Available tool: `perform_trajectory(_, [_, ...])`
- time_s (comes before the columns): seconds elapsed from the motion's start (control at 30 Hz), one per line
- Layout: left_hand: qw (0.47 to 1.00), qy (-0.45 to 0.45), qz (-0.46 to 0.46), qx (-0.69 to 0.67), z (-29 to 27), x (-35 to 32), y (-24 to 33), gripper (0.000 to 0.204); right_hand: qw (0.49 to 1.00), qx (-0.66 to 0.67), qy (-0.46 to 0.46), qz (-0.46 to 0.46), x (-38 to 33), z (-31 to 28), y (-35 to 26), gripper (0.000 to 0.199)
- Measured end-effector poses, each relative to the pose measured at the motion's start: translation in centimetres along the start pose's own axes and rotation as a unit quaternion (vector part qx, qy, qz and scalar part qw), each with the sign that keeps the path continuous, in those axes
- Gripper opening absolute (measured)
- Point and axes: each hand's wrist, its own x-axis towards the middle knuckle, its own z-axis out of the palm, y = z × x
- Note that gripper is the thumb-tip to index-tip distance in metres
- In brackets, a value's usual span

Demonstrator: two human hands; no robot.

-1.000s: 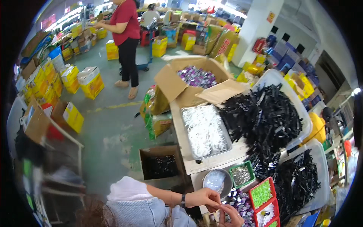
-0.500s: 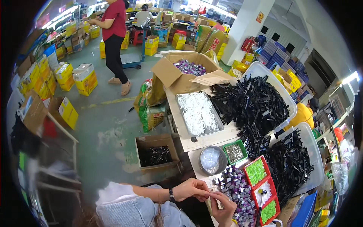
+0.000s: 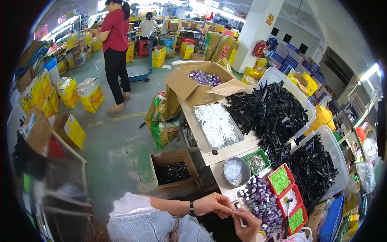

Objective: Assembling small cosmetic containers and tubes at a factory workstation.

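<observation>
While the view has been tilted since the earlier frame, left hand (image 3: 213, 203) and right hand (image 3: 246, 220) are kept together, both pinched shut on a small part (image 3: 237, 206), whitish, at seven o'clock of the purple pile (image 3: 262, 199).

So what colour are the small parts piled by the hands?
Purple and silver small parts, clearest in the head view.

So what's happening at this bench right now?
A person at a crowded workbench holds a small part between both hands, the left hand and right hand meeting beside a pile of purple pieces. Nearby sit a tray of white parts and heaps of black strips. Farther off, a person in a red shirt stands among yellow boxes.
</observation>
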Motion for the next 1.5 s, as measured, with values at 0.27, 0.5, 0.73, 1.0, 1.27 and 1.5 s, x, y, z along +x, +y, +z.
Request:
perform_trajectory(0.27, [0.997, -0.003, 0.013, -0.070, -1.4, -3.5, -0.5, 0.013, 0.999, 0.011, -0.035, 0.006, 0.4, 2.9, -1.8, 0.019])
perform_trajectory(0.5, [0.998, -0.004, -0.001, -0.059, -1.9, -4.4, 0.5, 0.016, 1.000, 0.012, -0.026, 0.003, 0.5, 3.9, -1.9, 0.018])
perform_trajectory(0.73, [0.999, 0.034, -0.004, -0.003, -1.9, -1.1, 1.2, 0.015, 0.998, 0.018, 0.038, 0.051, 0.4, 2.5, 1.6, 0.019])
perform_trajectory(1.0, [0.995, 0.087, -0.037, 0.044, -0.4, 3.4, 1.1, 0.018, 0.971, 0.069, 0.207, 0.099, -1.1, 1.8, 6.0, 0.022])
perform_trajectory(1.27, [0.994, 0.101, 0.011, 0.041, -0.4, 5.5, 1.2, 0.015, 0.979, 0.028, 0.195, 0.043, 0.7, 2.1, 8.9, 0.019])
perform_trajectory(1.5, [0.986, 0.140, 0.049, 0.082, -0.8, 5.2, 2.0, 0.017, 0.930, 0.209, 0.265, 0.143, 1.2, 4.7, 10.8, 0.016])
